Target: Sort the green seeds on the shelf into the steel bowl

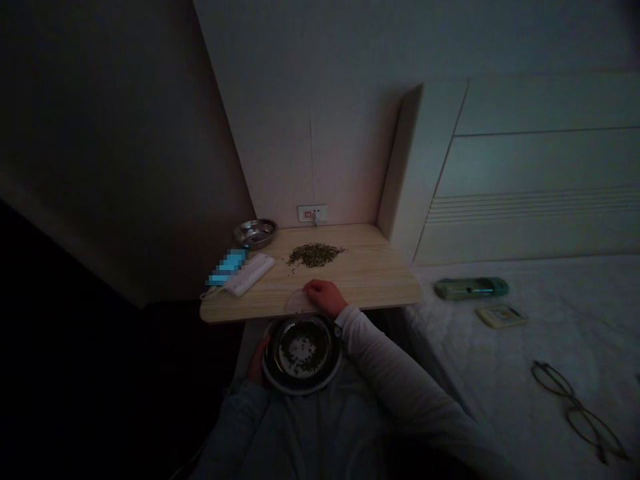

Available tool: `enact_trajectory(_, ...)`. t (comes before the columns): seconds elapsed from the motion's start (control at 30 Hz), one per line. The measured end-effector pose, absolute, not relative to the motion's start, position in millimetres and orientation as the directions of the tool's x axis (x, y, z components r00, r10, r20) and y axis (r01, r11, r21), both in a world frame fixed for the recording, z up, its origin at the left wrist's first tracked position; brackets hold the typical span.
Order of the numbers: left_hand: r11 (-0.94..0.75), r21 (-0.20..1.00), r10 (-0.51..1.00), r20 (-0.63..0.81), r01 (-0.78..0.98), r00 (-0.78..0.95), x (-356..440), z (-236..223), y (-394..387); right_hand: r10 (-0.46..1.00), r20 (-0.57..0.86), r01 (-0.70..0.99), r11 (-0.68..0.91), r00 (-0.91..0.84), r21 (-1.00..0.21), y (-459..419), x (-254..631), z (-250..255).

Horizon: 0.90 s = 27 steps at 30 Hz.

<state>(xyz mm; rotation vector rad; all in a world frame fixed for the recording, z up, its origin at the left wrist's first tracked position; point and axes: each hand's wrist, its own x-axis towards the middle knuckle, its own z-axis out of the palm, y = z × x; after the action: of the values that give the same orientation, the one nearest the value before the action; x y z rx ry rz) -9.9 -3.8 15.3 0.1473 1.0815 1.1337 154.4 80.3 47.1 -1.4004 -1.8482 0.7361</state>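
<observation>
My left hand [257, 362] is closed around the left side of a round metal bowl [301, 387], held just below the table's front edge. Small dark green beans, like mung beans [314, 363], lie scattered in its bottom. At the table edge above the bowl, my right hand [327, 297] is closed on a thin, pale, rounded piece [296, 302] lying flat on the wood. A few beans show near that piece's front edge. Farther back on the tabletop is a loose pile of the same beans [315, 255].
On the wooden tabletop [370, 273] stand a second metal bowl [255, 233], a white power strip [251, 274] and a lit, blurred screen [227, 267]. A wall socket [311, 213] is behind. Glasses [575, 403], a green case [471, 288] and a small pale box [501, 316] lie on the bed.
</observation>
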Motion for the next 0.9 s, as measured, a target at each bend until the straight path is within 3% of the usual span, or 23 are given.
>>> enact_trajectory(0.4, 0.452, 0.632, 0.820, -0.572, -0.629, 0.015, -10.0, 12.4, -1.8, 0.966, 0.186, 0.575, 0.257, -0.180, -0.777, 79.3, 154.8, 46.7)
enact_trajectory(0.9, 0.457, 0.601, 0.810, -0.586, -0.656, 0.028, -12.9, 4.1, -1.1, 0.968, 0.172, 0.535, 0.245, -0.184, -0.809, 79.2, 154.8, 46.3)
